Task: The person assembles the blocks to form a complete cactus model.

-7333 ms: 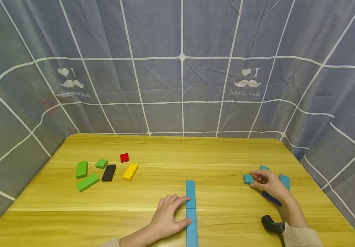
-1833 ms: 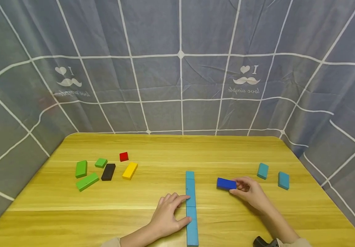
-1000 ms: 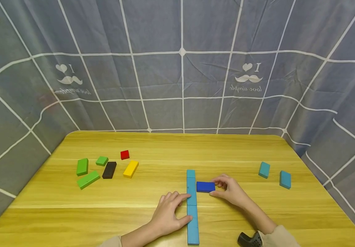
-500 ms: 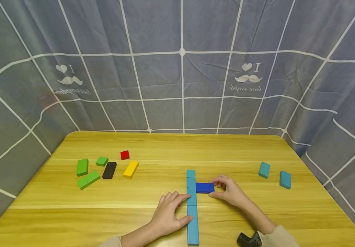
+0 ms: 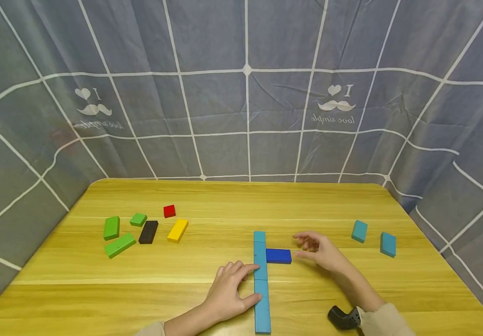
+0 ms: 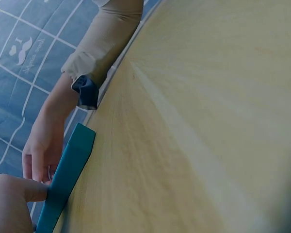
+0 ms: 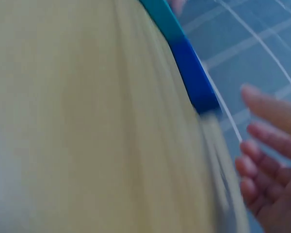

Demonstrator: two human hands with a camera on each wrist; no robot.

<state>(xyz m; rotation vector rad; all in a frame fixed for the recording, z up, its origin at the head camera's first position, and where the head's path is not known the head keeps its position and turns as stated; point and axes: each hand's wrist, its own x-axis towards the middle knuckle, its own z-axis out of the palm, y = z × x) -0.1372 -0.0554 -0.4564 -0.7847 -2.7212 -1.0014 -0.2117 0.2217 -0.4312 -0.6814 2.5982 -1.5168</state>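
A straight row of light blue wooden blocks point(image 5: 263, 315) runs away from me, with a small square block point(image 5: 259, 236) at its far end. My left hand point(image 5: 230, 293) rests from the left, its index fingertip and thumb tip touching the row. In the left wrist view, a digit meets the near light blue block point(image 6: 68, 170). A dark blue block point(image 5: 279, 255) lies flat, one end against the row's right side, making a branch. Just right of its free end, my right hand point(image 5: 318, 251) holds nothing, thumb and fingers apart; the right wrist view shows the gap beside the dark blue block point(image 7: 194, 75).
Two more light blue blocks point(image 5: 359, 231) lie at the right. Across the left lie several green blocks point(image 5: 119, 245), a black block point(image 5: 148, 232), a yellow block point(image 5: 178, 231) and a small red block point(image 5: 169, 211). A grey curtain point(image 5: 208, 107) hangs behind the wooden table.
The small light blue block went onto the row's far end. The dark blue block was carried left and set against the row; my right hand has just let go and drawn back right.
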